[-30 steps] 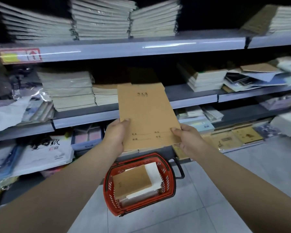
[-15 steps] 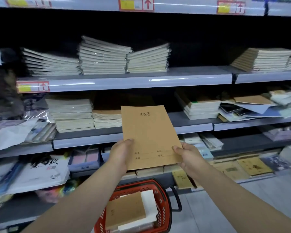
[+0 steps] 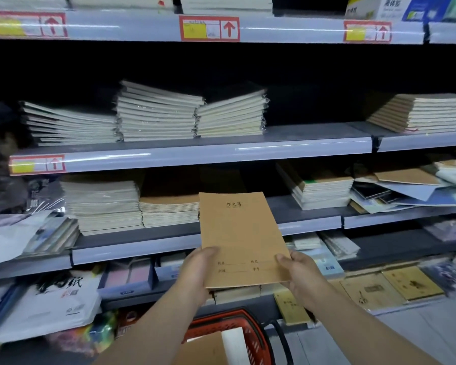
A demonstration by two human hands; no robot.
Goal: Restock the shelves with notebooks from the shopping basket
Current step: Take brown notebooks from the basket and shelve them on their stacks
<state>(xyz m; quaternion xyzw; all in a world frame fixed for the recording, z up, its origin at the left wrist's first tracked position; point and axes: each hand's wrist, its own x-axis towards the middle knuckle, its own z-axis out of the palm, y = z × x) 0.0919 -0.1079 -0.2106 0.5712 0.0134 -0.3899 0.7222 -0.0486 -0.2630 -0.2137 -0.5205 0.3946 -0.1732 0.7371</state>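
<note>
At centre frame, your left hand (image 3: 198, 272) and right hand (image 3: 299, 275) both grasp the flat brown kraft-paper notebook's (image 3: 241, 238) lower corners, forearms outstretched.

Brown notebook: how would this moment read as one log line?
held: brown notebook, cover facing camera | left grip: pinches lower left corner | right grip: pinches lower right corner | red basket: below, notebooks inside
</note>
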